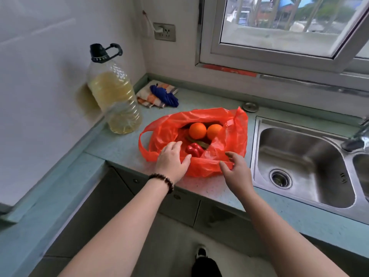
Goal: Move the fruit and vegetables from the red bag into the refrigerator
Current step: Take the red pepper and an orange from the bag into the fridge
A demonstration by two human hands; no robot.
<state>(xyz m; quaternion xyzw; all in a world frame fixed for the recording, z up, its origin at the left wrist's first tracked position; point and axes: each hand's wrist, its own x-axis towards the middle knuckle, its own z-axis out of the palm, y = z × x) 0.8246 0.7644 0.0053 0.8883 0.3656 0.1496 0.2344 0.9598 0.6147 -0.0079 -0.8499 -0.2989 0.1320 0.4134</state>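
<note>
The red bag (225,134) lies open on the counter in front of me. Inside it I see two oranges, one on the left (197,130) and one on the right (214,131), a red pepper (194,149) and a dark green vegetable (199,143) partly hidden under them. My left hand (171,159) rests on the bag's near left rim, fingers spread, thumb beside the pepper. My right hand (235,170) hovers at the near right rim with fingers apart, fingertips at the plastic; whether it pinches the plastic is unclear. The refrigerator is not in view.
A large oil bottle (114,96) stands left of the bag by the wall. A folded cloth with a blue item (159,94) lies behind. A steel sink (303,162) with a tap is directly right. The counter (123,144) turns along the left wall.
</note>
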